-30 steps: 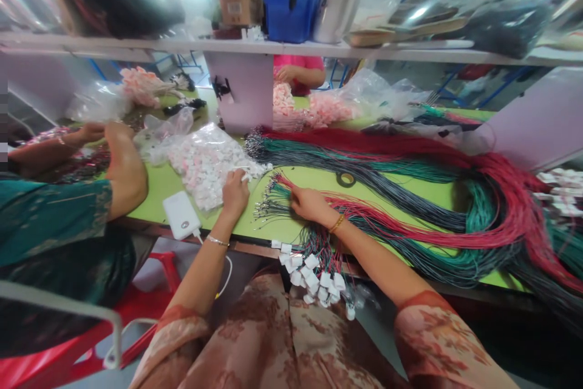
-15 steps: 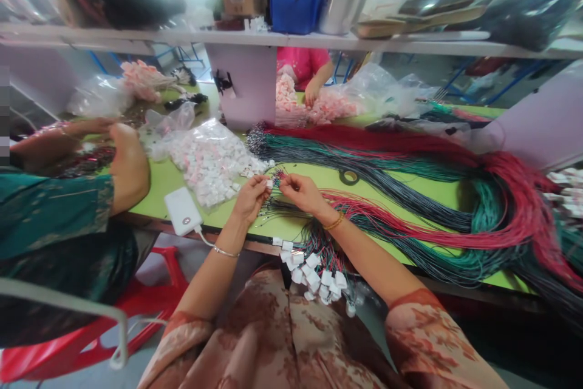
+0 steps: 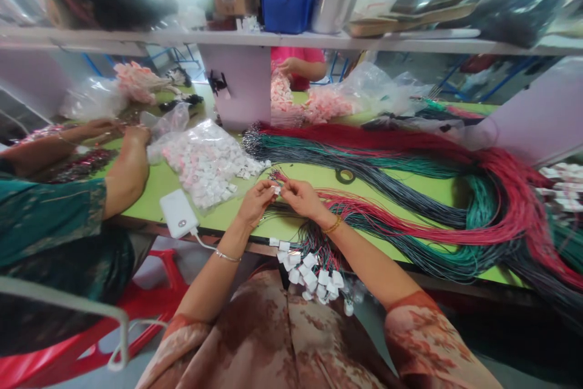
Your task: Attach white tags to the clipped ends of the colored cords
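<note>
Pinched in the fingertips of my left hand is a small white plastic connector. My right hand is closed in a pinch against the connector's other side; what lies between its fingertips is too small to make out. Just behind my fingers are the tips of red and dark wires, part of a long bundle running off to the right. Below my hands, a cluster of white connectors on wires hangs over the table's front edge.
A clear bag of white connectors lies left of my hands, near a white power bank with a cable. A roll of black tape sits among the wires. At left, a co-worker's arm rests on the table. A shelf crosses above.
My right hand has moved from the wire tips to the connector, and my fingertips now meet around it. Across the table, another person's hand has risen from the pink pile.
</note>
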`<control>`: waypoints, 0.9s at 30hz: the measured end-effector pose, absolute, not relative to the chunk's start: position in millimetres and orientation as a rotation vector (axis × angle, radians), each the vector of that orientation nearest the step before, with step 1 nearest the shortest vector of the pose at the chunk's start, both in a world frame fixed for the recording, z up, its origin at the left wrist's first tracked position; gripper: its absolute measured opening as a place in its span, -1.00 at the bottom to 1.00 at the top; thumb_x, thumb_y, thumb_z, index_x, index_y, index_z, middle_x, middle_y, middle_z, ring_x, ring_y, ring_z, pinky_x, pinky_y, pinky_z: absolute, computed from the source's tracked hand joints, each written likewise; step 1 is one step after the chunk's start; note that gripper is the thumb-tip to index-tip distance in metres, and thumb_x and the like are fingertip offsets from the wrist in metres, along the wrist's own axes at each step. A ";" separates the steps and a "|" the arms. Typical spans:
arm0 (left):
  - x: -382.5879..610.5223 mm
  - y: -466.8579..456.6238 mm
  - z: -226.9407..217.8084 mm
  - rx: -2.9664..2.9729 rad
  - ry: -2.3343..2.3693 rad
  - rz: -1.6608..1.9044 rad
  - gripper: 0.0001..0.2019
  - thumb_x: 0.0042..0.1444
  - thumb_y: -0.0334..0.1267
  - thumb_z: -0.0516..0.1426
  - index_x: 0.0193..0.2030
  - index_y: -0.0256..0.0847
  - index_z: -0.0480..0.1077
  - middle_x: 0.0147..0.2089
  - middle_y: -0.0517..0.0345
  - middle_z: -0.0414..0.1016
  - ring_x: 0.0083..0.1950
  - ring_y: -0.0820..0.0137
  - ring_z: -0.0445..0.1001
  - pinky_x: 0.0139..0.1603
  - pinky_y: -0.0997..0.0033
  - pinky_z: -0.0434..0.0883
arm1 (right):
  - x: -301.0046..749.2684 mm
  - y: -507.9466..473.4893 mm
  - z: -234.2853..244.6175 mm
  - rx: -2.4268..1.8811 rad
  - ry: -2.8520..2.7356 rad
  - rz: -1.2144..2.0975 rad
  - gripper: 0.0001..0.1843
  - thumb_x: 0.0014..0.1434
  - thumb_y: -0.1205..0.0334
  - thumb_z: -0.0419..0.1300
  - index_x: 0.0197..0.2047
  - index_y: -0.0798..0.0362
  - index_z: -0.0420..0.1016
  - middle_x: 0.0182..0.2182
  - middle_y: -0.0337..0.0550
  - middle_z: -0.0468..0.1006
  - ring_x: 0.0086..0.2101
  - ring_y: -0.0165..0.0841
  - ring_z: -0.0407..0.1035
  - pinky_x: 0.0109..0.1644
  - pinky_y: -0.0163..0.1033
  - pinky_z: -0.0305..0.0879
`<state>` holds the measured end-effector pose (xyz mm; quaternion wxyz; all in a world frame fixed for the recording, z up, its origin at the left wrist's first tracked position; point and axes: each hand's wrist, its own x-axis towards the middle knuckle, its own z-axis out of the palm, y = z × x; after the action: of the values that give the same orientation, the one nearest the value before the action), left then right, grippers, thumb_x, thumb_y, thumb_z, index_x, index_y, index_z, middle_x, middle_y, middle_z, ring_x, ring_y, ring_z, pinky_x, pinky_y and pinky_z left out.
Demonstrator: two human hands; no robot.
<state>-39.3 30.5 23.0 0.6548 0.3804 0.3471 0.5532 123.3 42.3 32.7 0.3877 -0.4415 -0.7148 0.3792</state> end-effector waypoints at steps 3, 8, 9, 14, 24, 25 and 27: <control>-35.8 28.8 18.7 0.953 0.850 1.288 -0.71 -0.13 -0.21 0.38 -0.27 -0.28 0.49 -0.38 0.18 0.47 -0.41 0.56 0.34 -0.36 0.55 0.29 | 123.9 42.7 26.8 -1.148 -1.836 0.944 -0.71 0.12 0.05 0.09 -0.48 0.09 0.31 -0.61 -0.33 0.24 -0.55 -0.50 0.05 -0.46 -0.35 -0.02; -32.8 27.6 10.7 0.867 0.899 1.308 -0.66 -0.20 -0.19 0.40 -0.28 -0.27 0.48 -0.39 0.18 0.48 -0.43 0.56 0.34 -0.35 0.52 0.29 | 124.0 41.3 20.6 -1.114 -1.883 0.923 -0.70 0.17 0.05 0.07 -0.45 0.09 0.34 -0.59 -0.32 0.27 -0.55 -0.49 0.06 -0.46 -0.35 -0.03; -31.7 27.0 9.9 0.862 0.910 1.317 -0.66 -0.20 -0.19 0.40 -0.28 -0.27 0.48 -0.39 0.18 0.49 -0.43 0.55 0.33 -0.35 0.51 0.28 | 123.4 40.7 18.7 -1.125 -1.883 0.897 -0.71 0.17 0.06 0.07 -0.46 0.09 0.34 -0.60 -0.32 0.26 -0.55 -0.49 0.06 -0.46 -0.35 -0.04; -32.1 24.6 10.2 0.928 1.008 1.299 -0.74 -0.21 -0.27 0.36 -0.34 -0.27 0.49 -0.48 0.19 0.45 -0.47 0.53 0.30 -0.42 0.51 0.24 | 124.7 43.9 11.0 -1.169 -1.967 0.862 -0.69 0.20 0.09 0.06 -0.50 0.08 0.29 -0.59 -0.29 0.29 -0.54 -0.48 0.09 -0.45 -0.34 -0.03; -56.6 33.7 16.0 0.917 1.172 1.110 -0.86 -0.28 -0.38 0.21 -0.47 -0.31 0.47 -0.53 0.15 0.45 -0.56 0.58 0.24 -0.55 0.56 0.13 | 137.5 78.5 10.3 -1.654 -2.327 0.303 -0.80 0.24 0.21 0.07 -0.20 0.07 0.49 -0.23 0.00 0.54 -0.28 -0.29 0.34 -0.29 -0.28 0.06; -55.5 33.5 16.6 0.918 1.162 1.113 -0.87 -0.28 -0.38 0.21 -0.47 -0.31 0.47 -0.53 0.15 0.45 -0.56 0.58 0.24 -0.54 0.56 0.13 | 137.9 78.8 9.1 -1.658 -2.333 0.299 -0.78 0.27 0.21 0.03 -0.20 0.06 0.49 -0.23 -0.01 0.54 -0.29 -0.29 0.35 -0.29 -0.28 0.06; -52.6 32.9 17.5 0.914 1.139 1.135 -0.87 -0.26 -0.38 0.21 -0.46 -0.30 0.46 -0.52 0.16 0.45 -0.56 0.58 0.24 -0.54 0.56 0.14 | 140.6 79.1 7.7 -1.640 -2.319 0.327 -0.76 0.29 0.19 0.00 -0.22 0.06 0.47 -0.26 -0.03 0.55 -0.31 -0.30 0.34 -0.29 -0.28 0.05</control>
<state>-52.6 32.9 17.5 0.6019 0.3947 0.4918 0.4900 140.6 79.1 7.7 0.1409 -0.5678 -0.8031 0.1131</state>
